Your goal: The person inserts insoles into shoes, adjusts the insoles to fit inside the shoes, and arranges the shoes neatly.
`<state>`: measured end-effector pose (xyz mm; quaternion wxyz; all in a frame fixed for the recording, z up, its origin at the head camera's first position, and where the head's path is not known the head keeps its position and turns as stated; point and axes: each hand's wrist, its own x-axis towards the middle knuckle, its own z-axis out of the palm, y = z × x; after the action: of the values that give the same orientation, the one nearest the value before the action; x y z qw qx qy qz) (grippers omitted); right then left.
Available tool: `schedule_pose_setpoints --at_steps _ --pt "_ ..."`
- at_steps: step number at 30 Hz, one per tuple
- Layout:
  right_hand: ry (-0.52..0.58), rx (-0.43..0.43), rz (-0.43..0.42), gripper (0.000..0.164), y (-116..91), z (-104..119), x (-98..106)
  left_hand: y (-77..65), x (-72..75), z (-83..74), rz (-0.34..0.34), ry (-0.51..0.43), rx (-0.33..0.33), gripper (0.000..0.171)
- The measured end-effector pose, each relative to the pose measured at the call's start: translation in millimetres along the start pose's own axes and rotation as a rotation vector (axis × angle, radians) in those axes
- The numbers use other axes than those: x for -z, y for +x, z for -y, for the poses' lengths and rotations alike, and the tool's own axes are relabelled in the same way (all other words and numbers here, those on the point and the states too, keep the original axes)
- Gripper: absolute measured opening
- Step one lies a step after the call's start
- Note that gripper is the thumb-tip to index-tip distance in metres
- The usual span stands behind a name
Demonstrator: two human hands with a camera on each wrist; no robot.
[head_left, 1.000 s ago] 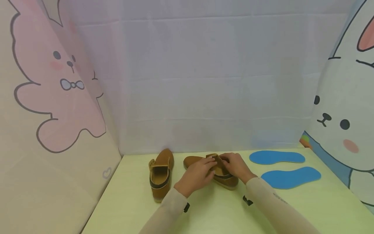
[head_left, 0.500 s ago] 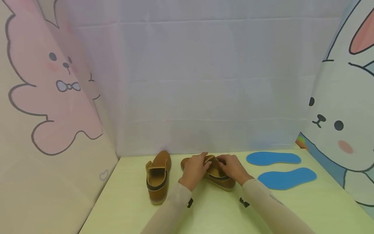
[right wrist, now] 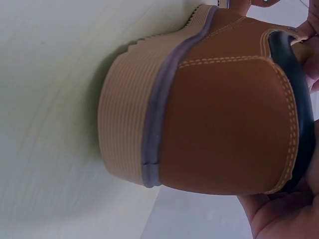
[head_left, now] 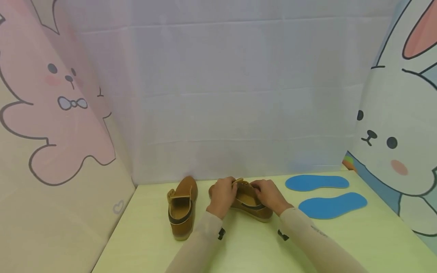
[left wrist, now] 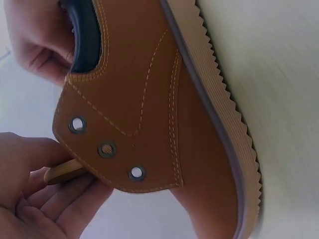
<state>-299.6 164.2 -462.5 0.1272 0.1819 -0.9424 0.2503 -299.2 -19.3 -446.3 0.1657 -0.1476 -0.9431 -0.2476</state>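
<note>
A brown lace-less leather shoe (head_left: 252, 213) lies sole-down on the table, toe pointing to the back left. My left hand (head_left: 222, 198) is over its front part and pinches the shoe's tongue (left wrist: 65, 172) between thumb and fingers, beside the eyelet flap (left wrist: 106, 149). On the far right side of the opening, my right hand (head_left: 271, 196) grips the edge near the dark padded collar (right wrist: 294, 109). In the right wrist view the stitched heel (right wrist: 224, 129) faces the camera. Most of the toe is hidden behind my left hand.
A second brown shoe (head_left: 181, 228) stands to the left, toe toward the back. Two blue insoles, a rear one (head_left: 317, 182) and a front one (head_left: 332, 206), lie on the table (head_left: 252, 250) to the right. A white curtain (head_left: 218, 113) hangs behind the table's back edge.
My left hand has drawn back leftward from the shoe's opening, turned more upright, and now pulls the tongue up and forward. The opening shows wider. My right hand stays at the shoe's right edge.
</note>
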Motion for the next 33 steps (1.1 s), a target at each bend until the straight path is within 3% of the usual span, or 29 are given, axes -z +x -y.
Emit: schedule_pose_setpoints --at_steps 8,19,28,33 --pt "0.01 -0.022 0.014 0.023 1 4 -1 3.9 1.2 13.6 -0.061 -0.17 0.079 0.016" --pt "-0.048 -0.002 0.028 0.025 -4 2 -1 4.8 -1.2 27.5 -0.08 -0.257 0.137 0.015" --pt "-0.078 -0.018 0.036 0.025 -4 4 -1 3.9 0.5 38.7 -0.056 -0.263 0.23 0.016" --pt "-0.072 -0.001 0.022 0.025 -4 4 -3 1.7 -1.8 42.6 -0.024 -0.126 0.265 0.021"
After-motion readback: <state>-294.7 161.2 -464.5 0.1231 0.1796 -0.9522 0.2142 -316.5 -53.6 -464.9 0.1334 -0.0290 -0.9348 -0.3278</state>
